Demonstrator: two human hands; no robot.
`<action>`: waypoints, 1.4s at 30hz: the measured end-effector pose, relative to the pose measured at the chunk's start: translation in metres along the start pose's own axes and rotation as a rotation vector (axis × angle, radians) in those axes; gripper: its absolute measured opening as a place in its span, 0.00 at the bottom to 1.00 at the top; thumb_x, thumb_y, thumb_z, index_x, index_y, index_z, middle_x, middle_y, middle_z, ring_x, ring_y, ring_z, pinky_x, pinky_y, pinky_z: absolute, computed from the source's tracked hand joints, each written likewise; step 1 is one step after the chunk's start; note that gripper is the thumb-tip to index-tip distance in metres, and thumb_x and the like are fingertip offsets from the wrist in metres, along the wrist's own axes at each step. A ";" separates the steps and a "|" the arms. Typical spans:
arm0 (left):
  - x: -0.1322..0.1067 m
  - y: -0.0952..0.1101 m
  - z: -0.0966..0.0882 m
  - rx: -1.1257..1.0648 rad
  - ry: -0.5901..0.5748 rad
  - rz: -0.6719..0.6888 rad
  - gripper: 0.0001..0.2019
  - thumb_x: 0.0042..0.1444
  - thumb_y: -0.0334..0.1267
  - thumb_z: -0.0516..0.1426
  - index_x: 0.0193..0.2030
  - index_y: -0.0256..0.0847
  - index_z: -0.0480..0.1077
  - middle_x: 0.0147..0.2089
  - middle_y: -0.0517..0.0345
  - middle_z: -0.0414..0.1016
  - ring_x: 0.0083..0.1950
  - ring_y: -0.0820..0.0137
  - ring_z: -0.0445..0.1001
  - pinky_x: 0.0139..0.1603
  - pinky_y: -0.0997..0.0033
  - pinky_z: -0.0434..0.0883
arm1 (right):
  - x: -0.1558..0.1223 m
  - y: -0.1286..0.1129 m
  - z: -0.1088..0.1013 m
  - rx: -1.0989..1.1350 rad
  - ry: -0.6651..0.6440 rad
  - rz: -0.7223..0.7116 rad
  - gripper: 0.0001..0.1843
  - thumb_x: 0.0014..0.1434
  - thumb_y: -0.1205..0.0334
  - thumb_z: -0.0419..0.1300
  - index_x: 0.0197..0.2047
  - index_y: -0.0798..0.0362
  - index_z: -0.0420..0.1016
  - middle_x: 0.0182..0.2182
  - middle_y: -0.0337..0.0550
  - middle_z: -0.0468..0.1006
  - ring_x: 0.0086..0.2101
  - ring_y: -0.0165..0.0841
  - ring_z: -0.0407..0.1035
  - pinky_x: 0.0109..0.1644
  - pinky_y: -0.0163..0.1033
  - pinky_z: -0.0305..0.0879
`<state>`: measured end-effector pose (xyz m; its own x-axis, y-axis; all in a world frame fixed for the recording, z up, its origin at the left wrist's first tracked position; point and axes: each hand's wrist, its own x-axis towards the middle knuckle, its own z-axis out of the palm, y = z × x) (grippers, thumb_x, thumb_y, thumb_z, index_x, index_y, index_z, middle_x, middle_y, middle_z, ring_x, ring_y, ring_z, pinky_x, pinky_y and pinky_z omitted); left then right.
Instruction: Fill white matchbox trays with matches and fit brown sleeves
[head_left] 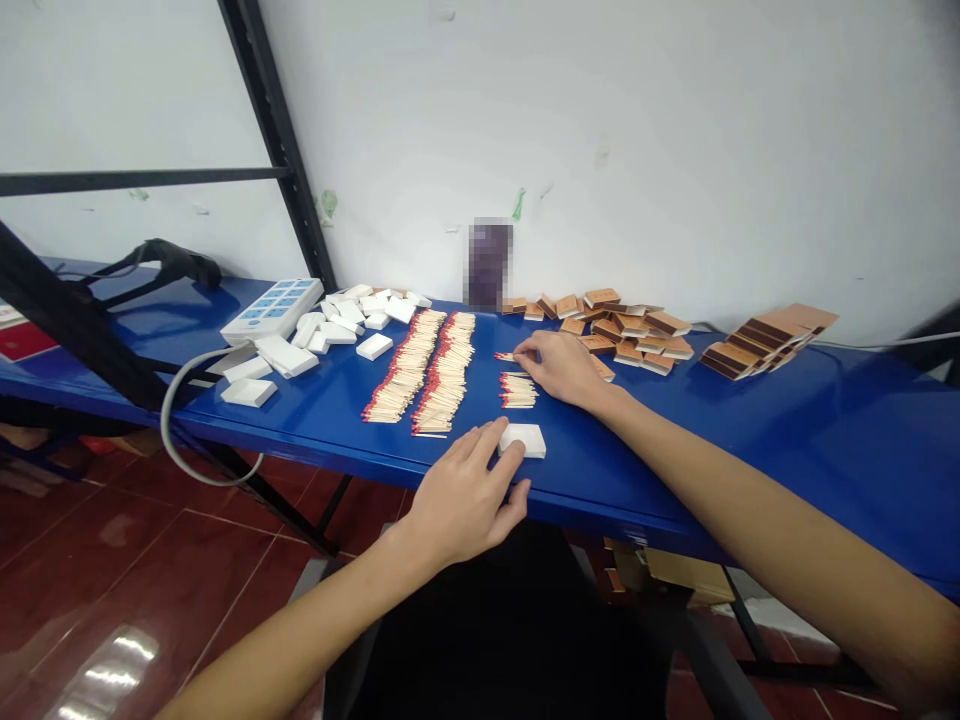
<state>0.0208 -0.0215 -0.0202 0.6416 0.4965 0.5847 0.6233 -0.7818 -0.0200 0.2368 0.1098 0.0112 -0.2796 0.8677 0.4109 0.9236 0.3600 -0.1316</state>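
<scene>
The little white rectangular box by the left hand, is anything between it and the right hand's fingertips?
Yes: a small pile of red-tipped, pale wooden matches lies on the shiny blue tabletop, between the white rectangular box and the bare right hand.

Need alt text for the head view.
A person's right hand pinches a few matches over a blue table while the left hand touches a white box. Between them lies a small match pile; to the left are two match rows and more white boxes, to the right brown boxes.

Left hand (466, 495) touches white tray (531, 441) — right hand (561, 368) touches matches (505, 356).
</scene>
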 end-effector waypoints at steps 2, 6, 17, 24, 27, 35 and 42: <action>0.000 0.000 0.000 0.001 0.002 0.003 0.15 0.65 0.39 0.50 0.53 0.33 0.68 0.61 0.35 0.69 0.56 0.52 0.74 0.56 0.53 0.74 | 0.000 -0.001 0.001 -0.017 -0.012 0.016 0.15 0.65 0.59 0.54 0.43 0.54 0.82 0.41 0.47 0.82 0.40 0.39 0.74 0.42 0.40 0.62; 0.001 0.000 -0.001 -0.008 0.005 0.005 0.15 0.65 0.39 0.50 0.52 0.32 0.69 0.60 0.35 0.69 0.55 0.52 0.74 0.55 0.54 0.74 | -0.001 -0.002 0.001 -0.027 -0.036 0.023 0.15 0.64 0.61 0.54 0.43 0.54 0.82 0.41 0.47 0.82 0.40 0.39 0.74 0.40 0.39 0.62; 0.000 0.000 0.000 -0.011 0.002 -0.001 0.15 0.65 0.39 0.50 0.53 0.34 0.68 0.61 0.35 0.69 0.56 0.52 0.74 0.55 0.52 0.75 | 0.003 0.001 -0.001 0.131 -0.061 0.041 0.13 0.62 0.60 0.56 0.40 0.55 0.81 0.34 0.45 0.83 0.34 0.35 0.74 0.37 0.36 0.62; -0.001 -0.001 0.000 -0.023 0.008 -0.002 0.15 0.65 0.39 0.50 0.54 0.34 0.67 0.61 0.35 0.69 0.56 0.52 0.74 0.55 0.52 0.75 | -0.002 0.015 -0.014 0.219 -0.133 -0.060 0.12 0.59 0.57 0.59 0.35 0.53 0.82 0.31 0.42 0.83 0.30 0.33 0.71 0.35 0.37 0.62; -0.001 0.000 0.000 -0.013 0.005 0.002 0.15 0.65 0.39 0.50 0.53 0.33 0.68 0.61 0.35 0.69 0.56 0.52 0.74 0.55 0.52 0.74 | -0.001 0.013 -0.010 0.135 -0.028 -0.021 0.13 0.61 0.59 0.57 0.39 0.54 0.82 0.35 0.45 0.83 0.35 0.35 0.73 0.38 0.38 0.62; 0.000 0.000 -0.001 -0.008 0.008 0.005 0.15 0.65 0.39 0.50 0.54 0.33 0.68 0.61 0.35 0.69 0.56 0.52 0.74 0.55 0.52 0.75 | 0.005 0.002 0.000 -0.092 -0.055 -0.053 0.15 0.65 0.62 0.53 0.44 0.54 0.82 0.43 0.47 0.83 0.41 0.40 0.75 0.41 0.39 0.62; -0.001 0.000 0.000 -0.002 0.024 0.006 0.16 0.65 0.39 0.50 0.54 0.32 0.69 0.61 0.34 0.70 0.55 0.51 0.75 0.54 0.53 0.76 | 0.004 0.002 -0.001 -0.057 -0.049 -0.018 0.15 0.65 0.61 0.54 0.44 0.54 0.82 0.41 0.47 0.83 0.39 0.38 0.75 0.39 0.39 0.62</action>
<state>0.0201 -0.0216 -0.0209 0.6342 0.4825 0.6041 0.6187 -0.7853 -0.0223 0.2378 0.1140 0.0132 -0.3079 0.8776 0.3675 0.9313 0.3569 -0.0722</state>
